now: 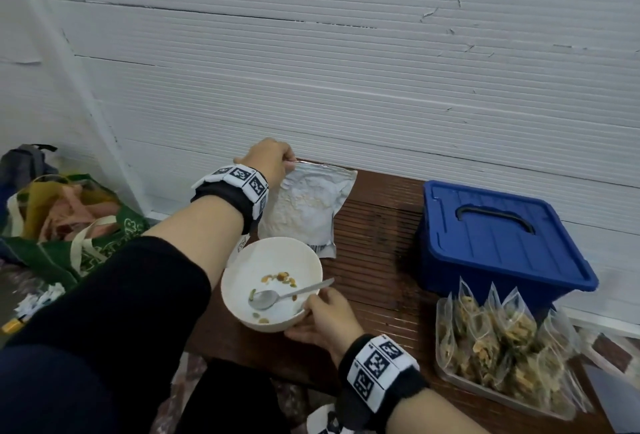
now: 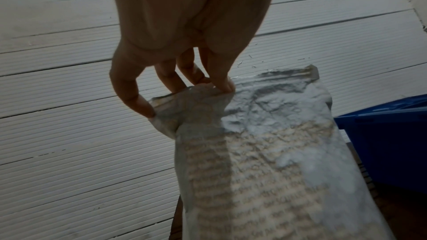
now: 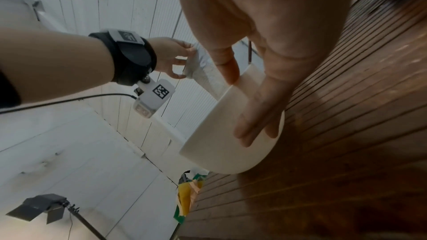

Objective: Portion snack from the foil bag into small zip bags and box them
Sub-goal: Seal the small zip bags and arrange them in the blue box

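My left hand (image 1: pixel 268 159) pinches the top corner of the silver foil bag (image 1: pixel 308 206) and holds it upright at the back of the table. In the left wrist view the fingertips (image 2: pixel 225 84) clamp the bag's crumpled top edge (image 2: pixel 196 98). A white bowl (image 1: pixel 272 283) sits in front of the bag, holding a metal spoon (image 1: pixel 277 296) and a few snack pieces. My right hand (image 1: pixel 322 319) grips the bowl's near rim, thumb over the edge and fingers (image 3: pixel 256 118) against its outer wall (image 3: pixel 219 143). Several filled small zip bags (image 1: pixel 498 333) stand in a clear tray at the right.
A blue lidded box (image 1: pixel 498 236) with a black handle stands at the back right of the brown slatted table (image 1: pixel 377 225). A white ribbed wall (image 1: pixel 346 69) runs close behind. A green shopping bag (image 1: pixel 69 225) lies on the floor at the left.
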